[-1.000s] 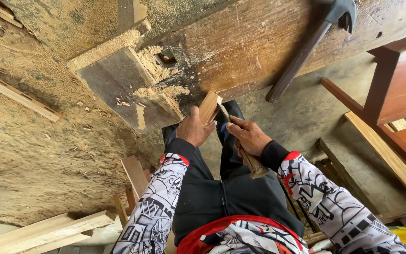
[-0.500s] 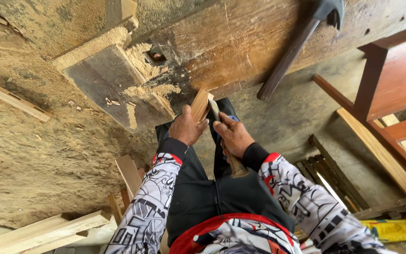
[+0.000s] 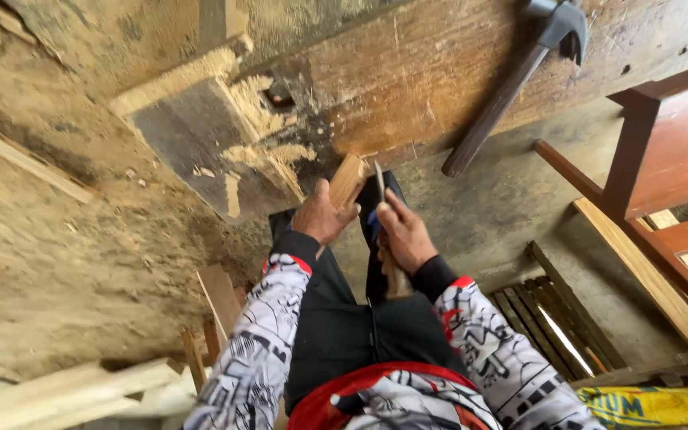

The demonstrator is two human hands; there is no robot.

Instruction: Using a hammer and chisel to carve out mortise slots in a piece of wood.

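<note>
My left hand grips a short light-brown wooden block, holding it upright just below the edge of a worn wooden workbench. My right hand is closed around a chisel with a wooden handle that points down toward my lap; its thin metal blade rests against the block's right side. Both hands are close together above my black trousers. Patterned white sleeves with red cuffs cover both arms.
A hammer with a dark handle lies on the bench at upper right. A grey metal plate with sawdust heaps sits at the bench's left. Sawdust covers the floor at left. Red-brown furniture frame and timber strips stand at right; planks lie at lower left.
Both hands have drawn slightly closer together, the chisel blade now set against the block. The view has shifted a little; the block stays at the bench edge.
</note>
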